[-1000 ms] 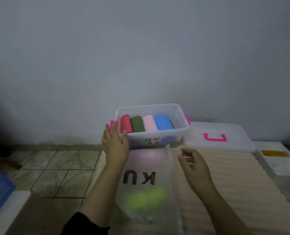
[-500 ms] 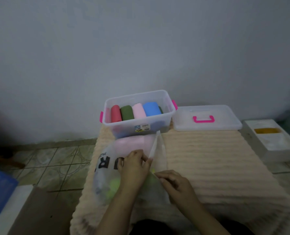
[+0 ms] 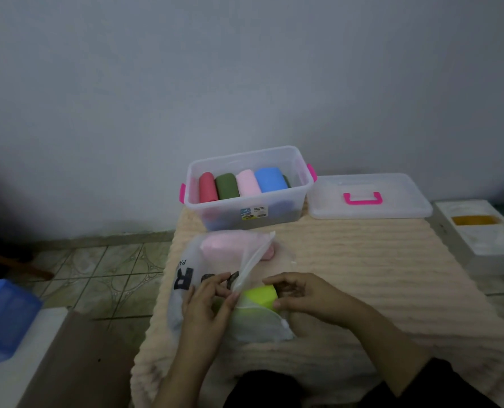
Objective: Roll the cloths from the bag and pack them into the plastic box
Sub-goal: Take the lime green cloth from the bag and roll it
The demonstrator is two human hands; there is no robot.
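A translucent plastic bag point(image 3: 212, 257) with black letters lies on the cream mat in front of me. A pink cloth point(image 3: 230, 245) shows through its far end. My left hand point(image 3: 209, 304) pinches the bag's open edge. My right hand point(image 3: 300, 293) grips a lime-green cloth point(image 3: 259, 295) at the bag's mouth. Behind the bag stands the clear plastic box point(image 3: 250, 214) with pink latches; it holds red, dark green, pink and blue rolled cloths side by side.
The box's clear lid point(image 3: 368, 207) with a pink handle lies to the right of the box. A white foam tray point(image 3: 486, 240) sits at the far right. A blue bin point(image 3: 3, 316) stands at the left on the tiled floor. The cream mat point(image 3: 377, 275) covers the work surface.
Both hands came back from the box to the bag. The bag's mouth is now held apart and the green cloth sticks out of it in my right hand.
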